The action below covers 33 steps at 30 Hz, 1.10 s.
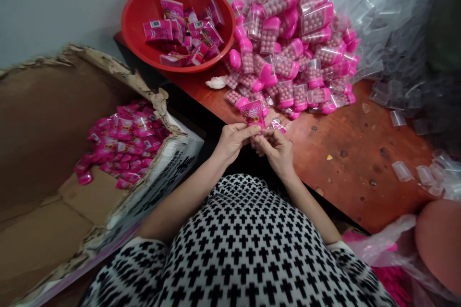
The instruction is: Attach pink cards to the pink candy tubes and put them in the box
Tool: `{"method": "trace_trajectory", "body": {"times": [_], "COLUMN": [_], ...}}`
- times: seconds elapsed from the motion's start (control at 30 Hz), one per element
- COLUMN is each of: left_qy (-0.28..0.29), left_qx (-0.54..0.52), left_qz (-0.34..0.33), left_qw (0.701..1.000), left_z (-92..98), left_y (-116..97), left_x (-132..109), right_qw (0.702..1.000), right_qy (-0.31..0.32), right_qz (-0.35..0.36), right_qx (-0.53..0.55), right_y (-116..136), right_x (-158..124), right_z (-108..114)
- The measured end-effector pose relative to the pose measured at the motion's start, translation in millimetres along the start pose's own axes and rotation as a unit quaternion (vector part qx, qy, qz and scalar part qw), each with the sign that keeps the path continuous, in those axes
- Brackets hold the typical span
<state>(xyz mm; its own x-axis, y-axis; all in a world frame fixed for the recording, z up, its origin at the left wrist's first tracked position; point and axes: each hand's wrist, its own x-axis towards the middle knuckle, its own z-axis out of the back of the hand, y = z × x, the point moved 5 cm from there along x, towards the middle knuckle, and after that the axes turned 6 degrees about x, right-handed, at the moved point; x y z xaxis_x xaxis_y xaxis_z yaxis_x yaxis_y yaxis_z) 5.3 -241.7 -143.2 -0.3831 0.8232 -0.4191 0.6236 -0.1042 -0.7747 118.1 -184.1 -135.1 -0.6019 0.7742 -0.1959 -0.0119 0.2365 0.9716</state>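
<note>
Just below frame centre, the left hand (234, 140) and right hand (276, 149) pinch one pink sachet (253, 115) together over the counter (360, 163) edge, so a loose fingertip grip could drop it into the lap.

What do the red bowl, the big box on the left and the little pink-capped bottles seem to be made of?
The red bowl looks like moulded plastic: smooth, glossy, one even colour. The box is plainly corrugated cardboard, matt brown with torn, frayed edges. The bottles seem to be clear plastic, since pale beads show through them, with shiny opaque pink caps.
</note>
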Motion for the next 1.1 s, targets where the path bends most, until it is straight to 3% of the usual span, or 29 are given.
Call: {"method": "trace_trajectory", "body": {"times": [0.27, 0.47, 0.63, 0.73, 0.83, 0.9, 0.97, 1.03, 1.1], "left_qy": [-0.040, -0.020, -0.001, -0.082, -0.220, -0.254, -0.212, -0.133, -0.065], "left_qx": [-0.079, -0.093, -0.103, -0.135, -0.145, -0.109, -0.022, 0.114, 0.260], "left_qz": [-0.003, 0.047, 0.022, -0.063, -0.157, -0.174, -0.159, -0.156, -0.184], "left_qw": [0.996, 0.994, 0.994, 0.985, 0.952, 0.945, 0.964, 0.972, 0.946], "left_z": [3.2, -8.7, -6.4, 17.8, 45.9, 49.8, 38.0, 17.7, -2.2], "left_y": [1.5, 12.3, 5.1, -24.1, -52.2, -54.9, -43.8, -25.7, -8.5], "left_x": [-3.7, -16.6, -30.8, -46.6, -62.8, -62.7, -49.8, -30.7, -12.7], "right_qw": [0.994, 0.993, 0.993, 0.995, 0.996, 0.993, 0.990, 0.990, 0.991], "right_qy": [0.013, -0.034, 0.001, 0.021, -0.039, -0.085, -0.105, -0.108, -0.104], "right_qz": [-0.022, -0.016, -0.035, -0.005, 0.051, 0.079, 0.093, 0.093, 0.083], "right_qx": [0.107, 0.116, 0.111, 0.097, 0.064, 0.029, -0.001, -0.019, -0.026], "right_y": [-4.2, -4.2, 1.4, 15.7, 33.9, 42.9, 47.3, 46.5, 41.9], "right_x": [-9.1, -6.4, 4.0, 8.5, 13.7, 16.0, 16.4, 14.9, 11.9], "right_z": [-4.7, 1.9, -7.4, -3.6, 22.9, 44.5, 61.0, 70.7, 75.2]}}
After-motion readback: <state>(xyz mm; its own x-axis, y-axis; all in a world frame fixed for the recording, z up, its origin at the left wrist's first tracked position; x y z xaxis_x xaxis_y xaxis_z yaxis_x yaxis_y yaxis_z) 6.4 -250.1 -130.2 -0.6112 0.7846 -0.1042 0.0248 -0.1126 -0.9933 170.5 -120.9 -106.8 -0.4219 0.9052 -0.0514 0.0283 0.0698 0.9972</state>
